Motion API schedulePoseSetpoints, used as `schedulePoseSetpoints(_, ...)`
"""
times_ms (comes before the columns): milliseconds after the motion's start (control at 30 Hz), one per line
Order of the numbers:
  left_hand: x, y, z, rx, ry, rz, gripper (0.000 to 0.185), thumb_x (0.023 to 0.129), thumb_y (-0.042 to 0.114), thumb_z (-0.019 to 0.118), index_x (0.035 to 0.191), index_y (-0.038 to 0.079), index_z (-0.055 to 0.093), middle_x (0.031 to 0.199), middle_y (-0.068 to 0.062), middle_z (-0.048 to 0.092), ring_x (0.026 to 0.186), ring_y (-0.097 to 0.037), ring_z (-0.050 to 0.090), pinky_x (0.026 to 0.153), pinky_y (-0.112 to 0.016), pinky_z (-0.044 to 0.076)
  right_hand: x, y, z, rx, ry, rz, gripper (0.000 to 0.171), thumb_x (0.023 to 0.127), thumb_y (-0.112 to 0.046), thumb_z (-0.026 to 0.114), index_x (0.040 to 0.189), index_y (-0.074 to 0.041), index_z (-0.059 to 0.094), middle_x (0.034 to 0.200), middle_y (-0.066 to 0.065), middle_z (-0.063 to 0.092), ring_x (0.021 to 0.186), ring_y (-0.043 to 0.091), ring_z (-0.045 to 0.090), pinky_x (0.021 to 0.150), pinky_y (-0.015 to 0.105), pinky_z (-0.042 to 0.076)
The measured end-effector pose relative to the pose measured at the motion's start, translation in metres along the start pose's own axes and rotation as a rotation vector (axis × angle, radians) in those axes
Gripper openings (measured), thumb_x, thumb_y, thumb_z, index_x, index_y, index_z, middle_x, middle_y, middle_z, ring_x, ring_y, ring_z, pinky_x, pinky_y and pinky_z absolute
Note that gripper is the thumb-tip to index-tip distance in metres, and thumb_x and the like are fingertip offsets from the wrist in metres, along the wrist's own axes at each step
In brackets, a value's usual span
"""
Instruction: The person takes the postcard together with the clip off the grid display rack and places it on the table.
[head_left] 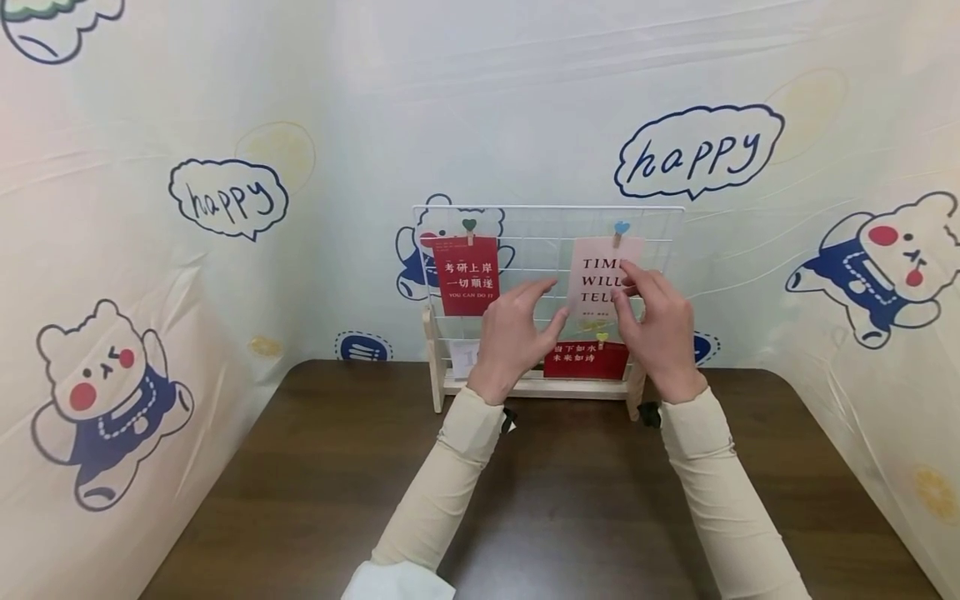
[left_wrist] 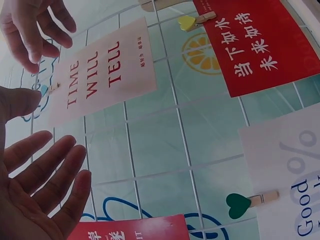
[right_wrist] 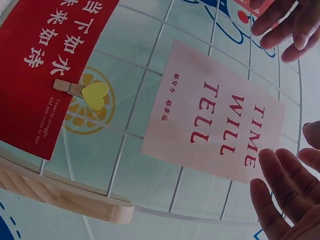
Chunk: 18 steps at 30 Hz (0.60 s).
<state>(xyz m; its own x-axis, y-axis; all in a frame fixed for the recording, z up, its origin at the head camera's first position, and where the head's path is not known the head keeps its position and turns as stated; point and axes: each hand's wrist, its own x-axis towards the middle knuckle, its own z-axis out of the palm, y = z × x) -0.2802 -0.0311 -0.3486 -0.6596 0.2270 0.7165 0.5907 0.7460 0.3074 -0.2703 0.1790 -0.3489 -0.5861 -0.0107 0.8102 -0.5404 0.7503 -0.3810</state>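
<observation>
Two bare hands reach up in front of a wire rack [head_left: 547, 207], their thumbs and fingers turned inward toward each other. At the rack's middle, the left hand [head_left: 512, 337] has its thumb well apart from its loosely extended fingers; its grip is slack and holds nothing. Before the rack's right side, the right hand [head_left: 663, 329] bends its fingers gently, its grip likewise relaxed with nothing held. Its fingertips overlap the edge of a pink card [head_left: 588, 287], though whether they touch it I cannot tell. That card hangs at the rack's upper right under a blue heart clip [head_left: 621, 227]. A red card [head_left: 465, 275] hangs at the rack's upper left from a green heart clip [head_left: 469, 225], while another, with a yellow heart clip [head_left: 602, 338], sits at its lower right. Cream sleeves [head_left: 442, 467] slant upward toward the rack, over a brown worktop [head_left: 337, 500].
</observation>
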Motion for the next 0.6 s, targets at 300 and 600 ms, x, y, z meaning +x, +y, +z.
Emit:
schedulePoseSetpoints(300, 0.007, 0.002, 0.002, -0.013, 0.018, 0.012, 0.048, 0.09, 0.032, 0.08, 0.132, 0.011, 0.071, 0.13, -0.006, 0.076, 0.112, -0.021, 0.076, 0.093, -0.033, 0.062, 0.008, -0.001, 0.0, 0.012, 0.025, -0.019, 0.038, 0.099, -0.013, 0.07, 0.135, -0.002, 0.067, 0.106, 0.022, 0.074, 0.093, 0.039, 0.073, 0.084, 0.054, 0.061)
schedulePoseSetpoints(600, 0.009, 0.003, 0.003, -0.044, -0.017, -0.005, 0.05, 0.092, 0.033, 0.078, 0.136, 0.012, 0.069, 0.131, -0.007, 0.075, 0.108, -0.019, 0.076, 0.094, -0.033, 0.062, 0.017, -0.003, 0.002, 0.011, 0.037, -0.016, 0.037, 0.1, -0.014, 0.069, 0.135, -0.002, 0.066, 0.105, 0.022, 0.075, 0.093, 0.038, 0.073, 0.084, 0.054, 0.061)
